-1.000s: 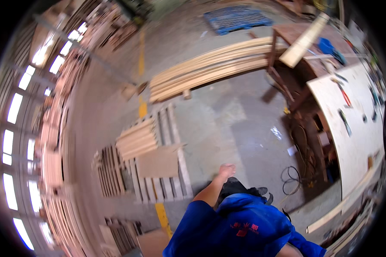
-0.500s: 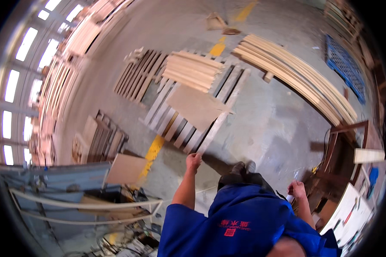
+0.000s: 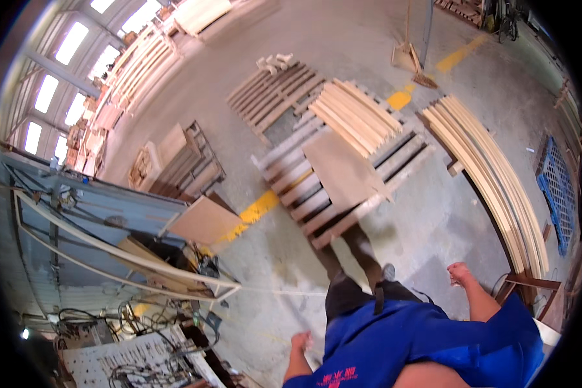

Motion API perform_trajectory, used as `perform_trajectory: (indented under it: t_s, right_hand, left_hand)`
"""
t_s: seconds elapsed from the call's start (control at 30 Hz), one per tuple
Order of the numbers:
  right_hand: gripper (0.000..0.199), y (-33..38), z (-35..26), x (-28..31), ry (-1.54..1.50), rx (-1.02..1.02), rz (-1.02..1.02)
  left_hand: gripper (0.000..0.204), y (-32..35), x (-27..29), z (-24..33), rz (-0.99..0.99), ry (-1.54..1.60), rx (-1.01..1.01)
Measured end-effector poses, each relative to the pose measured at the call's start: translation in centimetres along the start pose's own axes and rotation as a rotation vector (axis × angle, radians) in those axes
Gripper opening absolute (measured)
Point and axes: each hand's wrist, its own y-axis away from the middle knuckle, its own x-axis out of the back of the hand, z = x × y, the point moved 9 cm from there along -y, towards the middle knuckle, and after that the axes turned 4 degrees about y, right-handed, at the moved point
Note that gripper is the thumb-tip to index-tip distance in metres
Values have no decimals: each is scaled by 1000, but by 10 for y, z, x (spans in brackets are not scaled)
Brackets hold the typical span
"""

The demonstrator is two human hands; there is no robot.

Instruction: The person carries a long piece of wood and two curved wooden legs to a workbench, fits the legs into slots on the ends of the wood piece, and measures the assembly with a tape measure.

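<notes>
Much of the slatted pallet (image 3: 335, 227), set on the floor ahead of the person's legs, is hidden by a brown board (image 3: 339, 169) and a stack of pale strips (image 3: 355, 116). Long timbers (image 3: 498, 174) are laid to its right, beyond the right hand (image 3: 459, 274), whose fingers are seen loosely curled; whether anything is gripped cannot be told. The left hand (image 3: 302, 341) is blurred, so its finger spread cannot be told either.
</notes>
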Motion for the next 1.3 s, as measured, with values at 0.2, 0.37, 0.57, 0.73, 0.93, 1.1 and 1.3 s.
perform_trajectory:
  t_s: [0.2,0.37,0.57,0.73,0.93,1.1,1.3]
  right_hand:
    - [31,-10,-151,-87,95,162,13]
    - [36,-10,-215,-225,57,269,-75]
    - [46,54,-253,-440,477,291,-317]
    - [40,115,-338,-550,462,311,-462]
    - [32,91,-444,-576,628,430,-339]
    - [26,-7,-486,-579,954,468,-236]
    - [19,-45,-634,-656,938,623,-195]
  left_hand:
    - [26,-3,61,26,158,92,-9]
    - [27,-52,128,105,85,155,-114]
    - [25,-78,252,261,157,30,-355]
    - [22,-87,332,362,201,265,-423]
    - [17,-117,343,444,85,372,-373]
    - [23,-151,373,512,141,218,-432]
    - [18,-189,437,535,276,475,-151]
